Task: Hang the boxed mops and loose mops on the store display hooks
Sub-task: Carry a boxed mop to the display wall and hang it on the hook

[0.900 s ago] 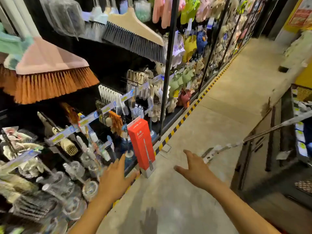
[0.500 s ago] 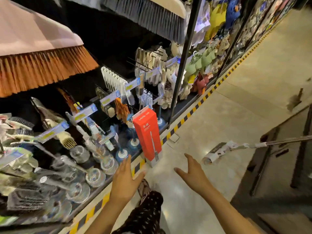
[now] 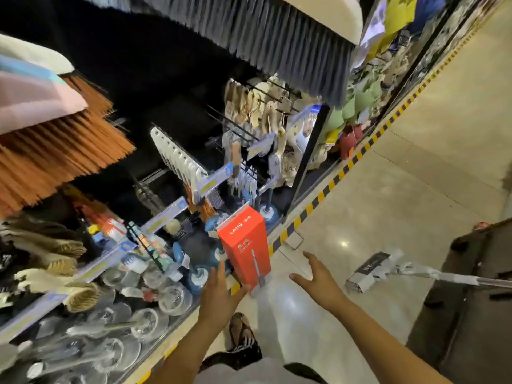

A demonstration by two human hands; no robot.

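Red mop box point(image 3: 245, 245) stands near-upright on the floor point(image 3: 388, 203) at the bottom shelf's striped front edge point(image 3: 302, 216), top leaning shelfward, between my left grip point(image 3: 219, 296), just beside its base, and my right grip point(image 3: 318, 284), farther off; both spread wide, empty.

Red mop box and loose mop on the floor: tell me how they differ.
The red mop box stands on end by the shelf edge; the loose mop lies along the floor. The box is bright red; the mop is grey-white, long-handled. The left hand is at the box, not the mop. Neither hangs yet.
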